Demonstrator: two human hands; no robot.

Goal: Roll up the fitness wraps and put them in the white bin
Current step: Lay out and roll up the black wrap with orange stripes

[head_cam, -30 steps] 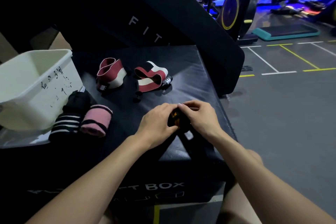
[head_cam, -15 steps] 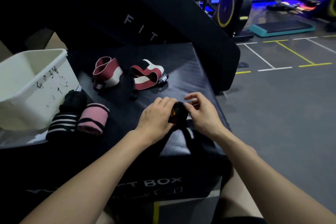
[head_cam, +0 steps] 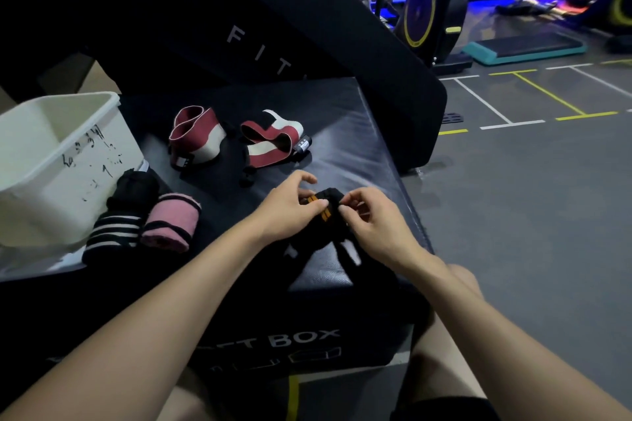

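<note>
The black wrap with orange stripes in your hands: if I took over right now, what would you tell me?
Left hand and right hand: both pinch the black wrap with orange stripes, partly rolled at the near edge of the black soft box; its loose tail hangs down the front.
Rolled and lying beside the white bin, not in it: a black-and-white striped wrap and a pink wrap.
Still loose farther back on the box: two maroon-and-white wraps.
Left to do: finish this roll, roll the two maroon ones, then put every roll in the bin. What the bin already holds is not visible.
</note>
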